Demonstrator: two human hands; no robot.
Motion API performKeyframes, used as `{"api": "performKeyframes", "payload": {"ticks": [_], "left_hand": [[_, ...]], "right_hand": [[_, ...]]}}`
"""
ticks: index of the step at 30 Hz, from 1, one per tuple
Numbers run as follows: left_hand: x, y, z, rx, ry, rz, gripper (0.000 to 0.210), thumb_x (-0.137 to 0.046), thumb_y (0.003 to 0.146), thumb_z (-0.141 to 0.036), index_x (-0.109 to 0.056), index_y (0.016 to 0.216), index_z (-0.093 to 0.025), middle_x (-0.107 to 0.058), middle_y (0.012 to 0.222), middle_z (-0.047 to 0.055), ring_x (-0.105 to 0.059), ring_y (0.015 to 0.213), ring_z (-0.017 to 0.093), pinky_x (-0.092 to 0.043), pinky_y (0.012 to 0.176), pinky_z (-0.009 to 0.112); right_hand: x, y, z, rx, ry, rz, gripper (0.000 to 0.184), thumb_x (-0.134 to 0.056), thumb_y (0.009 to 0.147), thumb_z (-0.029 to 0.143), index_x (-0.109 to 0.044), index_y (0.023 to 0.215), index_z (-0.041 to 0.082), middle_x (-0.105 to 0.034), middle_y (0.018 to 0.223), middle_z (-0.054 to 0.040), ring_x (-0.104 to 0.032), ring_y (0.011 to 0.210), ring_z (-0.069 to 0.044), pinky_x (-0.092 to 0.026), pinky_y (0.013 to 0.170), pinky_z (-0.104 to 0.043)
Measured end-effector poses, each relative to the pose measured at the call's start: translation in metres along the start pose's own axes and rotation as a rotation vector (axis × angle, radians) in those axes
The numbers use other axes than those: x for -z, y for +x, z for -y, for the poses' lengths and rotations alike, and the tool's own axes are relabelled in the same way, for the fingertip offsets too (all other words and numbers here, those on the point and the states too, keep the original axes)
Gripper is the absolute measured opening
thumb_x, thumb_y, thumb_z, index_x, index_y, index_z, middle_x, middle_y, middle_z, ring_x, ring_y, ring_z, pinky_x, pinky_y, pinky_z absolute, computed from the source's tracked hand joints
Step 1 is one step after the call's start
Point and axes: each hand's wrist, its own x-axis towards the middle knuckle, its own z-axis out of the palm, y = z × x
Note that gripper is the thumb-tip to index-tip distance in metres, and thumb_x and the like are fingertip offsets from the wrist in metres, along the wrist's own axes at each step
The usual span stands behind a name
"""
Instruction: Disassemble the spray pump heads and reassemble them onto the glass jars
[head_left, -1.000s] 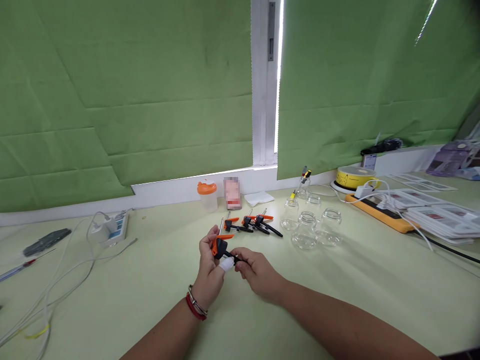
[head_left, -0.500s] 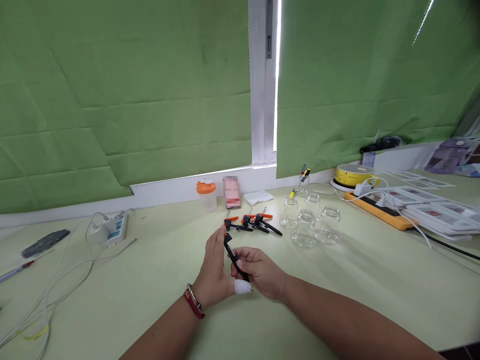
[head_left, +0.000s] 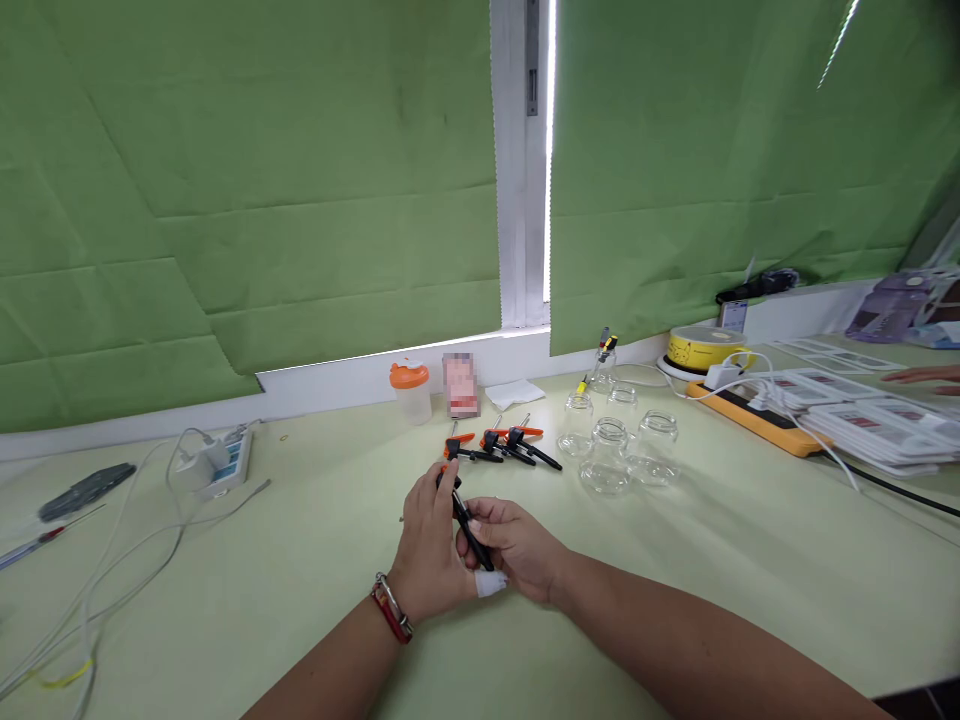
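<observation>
Both hands meet at the middle front of the table around a black-and-orange hand tool (head_left: pixel 471 535) with a slim metal bar, held at a slant. My right hand (head_left: pixel 517 540) is closed on its lower black handle, fingers and thumb pinching it. My left hand (head_left: pixel 431 545) curls over the upper end, fingertips on the head; its thumb, wrapped in white, lies below the handle. The fingers hide part of the tool, and I cannot tell its exact kind. Just beyond lie three similar tools (head_left: pixel 501 447), black with orange levers and metal rods.
Several clear glass jars (head_left: pixel 606 460) stand right of the tools. Behind are an orange-lidded cup (head_left: pixel 410 392) and a white tissue (head_left: pixel 514 393). An orange power strip (head_left: pixel 757 418) and stacked sheets (head_left: pixel 877 420) lie right, near another person's hand (head_left: pixel 926 375). Cables (head_left: pixel 176 520) trail at left.
My left fingers have bent over the tool's head, and the tool has turned a little, its upper end moving left and down. Another person's hand has appeared at the far right.
</observation>
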Motion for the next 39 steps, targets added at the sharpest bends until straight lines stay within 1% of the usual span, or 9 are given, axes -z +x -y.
{"api": "performKeyframes", "payload": {"ticks": [10, 16, 19, 21, 24, 27, 30, 34, 39], "left_hand": [[0.004, 0.001, -0.003, -0.002, -0.028, -0.019, 0.101, -0.069, 0.051, -0.036, -0.020, 0.138, -0.022, -0.041, 0.130, 0.015, -0.043, 0.118, 0.038, -0.034, 0.097, 0.054], [0.008, 0.000, -0.003, 0.099, -0.108, 0.035, 0.098, -0.072, 0.051, -0.035, -0.026, 0.137, -0.021, -0.048, 0.121, 0.013, -0.050, 0.107, 0.034, -0.040, 0.091, 0.051], [0.013, 0.001, -0.001, 0.185, -0.224, 0.082, 0.103, -0.076, 0.051, -0.038, -0.023, 0.138, -0.023, -0.047, 0.122, 0.013, -0.050, 0.108, 0.033, -0.041, 0.091, 0.049], [0.018, 0.003, 0.000, 0.245, -0.312, 0.099, 0.103, -0.078, 0.052, -0.039, -0.023, 0.138, -0.025, -0.045, 0.125, 0.013, -0.049, 0.111, 0.032, -0.041, 0.092, 0.049], [0.026, 0.006, 0.000, 0.339, -0.419, 0.151, 0.098, -0.078, 0.054, -0.037, -0.025, 0.135, -0.026, -0.048, 0.123, 0.011, -0.049, 0.111, 0.030, -0.039, 0.094, 0.047], [0.033, 0.009, -0.001, 0.433, -0.555, 0.218, 0.082, -0.073, 0.061, -0.032, -0.028, 0.130, -0.027, -0.053, 0.111, 0.007, -0.053, 0.097, 0.023, -0.040, 0.090, 0.043], [0.036, 0.012, -0.001, 0.556, -0.776, 0.290, 0.066, -0.065, 0.065, -0.029, -0.032, 0.122, -0.026, -0.054, 0.097, 0.003, -0.054, 0.083, 0.018, -0.043, 0.079, 0.036], [0.039, 0.012, -0.003, 0.665, -1.002, 0.368, 0.057, -0.059, 0.066, -0.030, -0.035, 0.117, -0.026, -0.055, 0.089, 0.001, -0.054, 0.077, 0.016, -0.042, 0.072, 0.031], [0.041, 0.010, -0.004, 0.782, -1.271, 0.482, 0.046, -0.056, 0.073, -0.042, -0.040, 0.114, -0.026, -0.056, 0.084, 0.002, -0.056, 0.069, 0.015, -0.041, 0.065, 0.028]], "right_hand": [[0.002, 0.000, 0.002, -0.026, 0.052, 0.043, 0.036, -0.074, 0.069, 0.035, -0.060, 0.094, 0.014, -0.066, 0.075, -0.0043, -0.057, 0.060, -0.011, -0.040, 0.061, -0.025], [0.003, 0.000, 0.005, -0.024, -0.038, 0.092, 0.040, -0.073, 0.070, 0.039, -0.061, 0.099, 0.014, -0.067, 0.081, -0.0062, -0.060, 0.064, -0.012, -0.041, 0.064, -0.027], [0.010, 0.004, 0.014, -0.006, -0.187, 0.019, 0.042, -0.069, 0.072, 0.044, -0.060, 0.098, 0.012, -0.067, 0.081, -0.0079, -0.061, 0.061, -0.014, -0.042, 0.059, -0.028], [0.021, 0.009, 0.022, 0.061, -0.287, -0.145, 0.040, -0.065, 0.074, 0.045, -0.059, 0.097, 0.013, -0.066, 0.079, -0.0072, -0.059, 0.057, -0.014, -0.042, 0.054, -0.027], [0.045, 0.017, 0.029, 0.161, -0.462, -0.401, 0.027, -0.058, 0.078, 0.037, -0.059, 0.092, 0.014, -0.064, 0.083, -0.0060, -0.055, 0.059, -0.011, -0.041, 0.054, -0.025], [0.067, 0.023, 0.028, 0.149, -0.761, -0.517, 0.019, -0.055, 0.078, 0.027, -0.062, 0.091, 0.016, -0.062, 0.083, -0.0045, -0.054, 0.065, -0.013, -0.042, 0.059, -0.027], [0.076, 0.025, 0.023, 0.185, -1.117, -0.475, 0.021, -0.053, 0.080, 0.024, -0.067, 0.095, 0.017, -0.062, 0.088, -0.0057, -0.056, 0.076, -0.017, -0.043, 0.069, -0.030], [0.071, 0.026, 0.020, 0.181, -1.458, -0.348, 0.018, -0.056, 0.080, 0.024, -0.071, 0.089, 0.019, -0.060, 0.092, -0.0065, -0.056, 0.080, -0.017, -0.039, 0.071, -0.028], [0.064, 0.028, 0.022, 0.143, -1.528, -0.325, 0.010, -0.060, 0.078, 0.018, -0.070, 0.077, 0.019, -0.061, 0.087, -0.0047, -0.055, 0.080, -0.016, -0.036, 0.068, -0.027]]}}
